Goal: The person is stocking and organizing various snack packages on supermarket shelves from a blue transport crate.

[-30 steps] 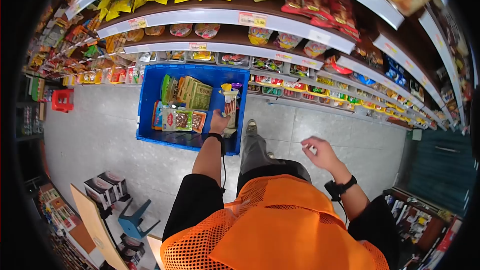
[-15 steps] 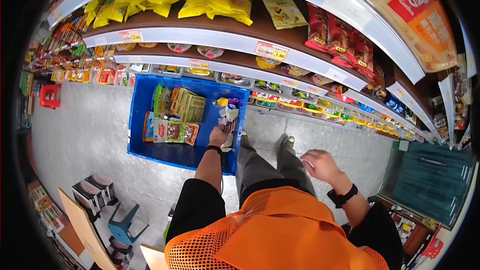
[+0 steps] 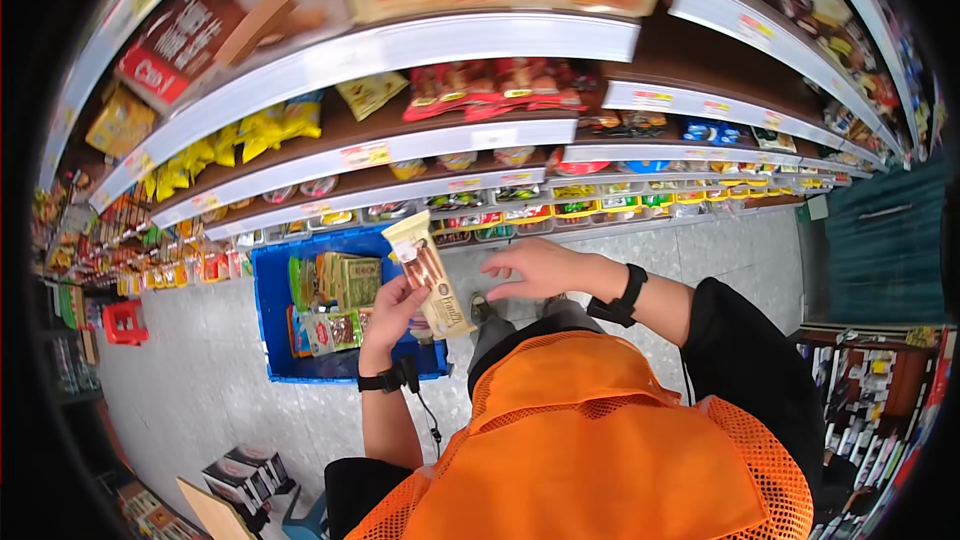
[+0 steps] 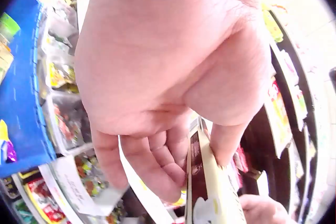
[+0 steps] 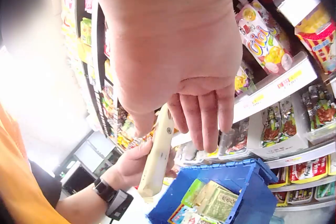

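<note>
A long cream snack packet (image 3: 440, 287) with brown stick biscuits pictured on it is raised over the right side of the blue crate (image 3: 262, 315). My left hand (image 3: 393, 312) pinches its side between thumb and fingers, as the left wrist view also shows on the narrow packet edge (image 4: 211, 187). To the packet's right, my right hand (image 3: 535, 268) has its fingers extended toward it. In the right wrist view those fingers (image 5: 207, 113) look straight, and the packet (image 5: 156, 158) passes behind the thumb side. Inside the crate lie several snack bags (image 3: 345, 280).
Shelves of snacks rise ahead, with red bags (image 3: 500, 88), yellow bags (image 3: 270, 130) and large biscuit packs (image 3: 240, 20) on them. The crate stands on the grey floor against the lowest bins. A red stool (image 3: 124, 322) is far left, and dark boxes (image 3: 245, 475) stand behind left.
My left hand has lifted the cream packet out of the crate and brought it up. My right hand has come in from the right toward it. The head view has turned rightward.
</note>
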Available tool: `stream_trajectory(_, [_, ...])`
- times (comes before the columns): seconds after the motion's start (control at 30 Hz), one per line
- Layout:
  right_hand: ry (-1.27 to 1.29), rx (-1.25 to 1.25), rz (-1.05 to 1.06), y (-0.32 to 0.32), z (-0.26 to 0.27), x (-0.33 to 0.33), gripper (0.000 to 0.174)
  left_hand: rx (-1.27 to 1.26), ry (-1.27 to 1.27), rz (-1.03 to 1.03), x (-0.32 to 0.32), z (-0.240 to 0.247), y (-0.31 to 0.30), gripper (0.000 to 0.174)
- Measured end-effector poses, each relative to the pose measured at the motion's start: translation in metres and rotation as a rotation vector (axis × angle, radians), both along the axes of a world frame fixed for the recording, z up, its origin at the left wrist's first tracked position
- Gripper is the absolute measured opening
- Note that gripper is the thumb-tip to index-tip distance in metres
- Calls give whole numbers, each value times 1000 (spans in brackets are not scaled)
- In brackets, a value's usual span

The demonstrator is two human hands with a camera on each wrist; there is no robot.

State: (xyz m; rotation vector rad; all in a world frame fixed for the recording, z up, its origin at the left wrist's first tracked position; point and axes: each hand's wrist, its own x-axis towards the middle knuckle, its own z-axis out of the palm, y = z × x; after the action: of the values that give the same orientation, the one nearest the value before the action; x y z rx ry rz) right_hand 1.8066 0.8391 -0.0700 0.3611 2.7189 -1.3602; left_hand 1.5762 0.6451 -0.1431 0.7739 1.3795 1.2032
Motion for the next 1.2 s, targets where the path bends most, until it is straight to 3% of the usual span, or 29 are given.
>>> stream_trajectory(0.03, [6,-141,-22,7,3,13,46,-26,21,-58,20,16,20,27])
stream_trajectory(0.13, [50,-251,-142,31,11,60,51,32,34,-181,79,21,83,29])
stream_trajectory(0.2, [3,-215,-214,53,14,103,44,95,0,-206,118,42,116,29])
stream_trajectory(0.27, [296,-674,-403,68,-4,150,43,95,-5,-229,159,69,145,28])
stream_trajectory(0.3, [303,-719,-431,74,11,172,33,135,-57,-264,180,81,158,28])
stream_trajectory(0.5, [455,-814,-535,105,51,273,31,271,-174,-405,272,110,213,43])
stream_trajectory(0.63, [550,-810,-576,119,81,310,32,299,-52,-497,309,134,214,52])
stream_trajectory(0.73, [636,-814,-550,136,94,321,33,332,35,-500,324,147,212,54])
stream_trajectory(0.93, [698,-698,-500,157,121,293,37,344,38,-278,326,171,210,38])
stream_trajectory(1.03, [632,-613,-551,173,145,263,33,441,-173,-147,328,182,205,38])
stream_trajectory(1.2, [452,-742,-578,210,180,204,38,441,-5,-101,306,167,173,39])
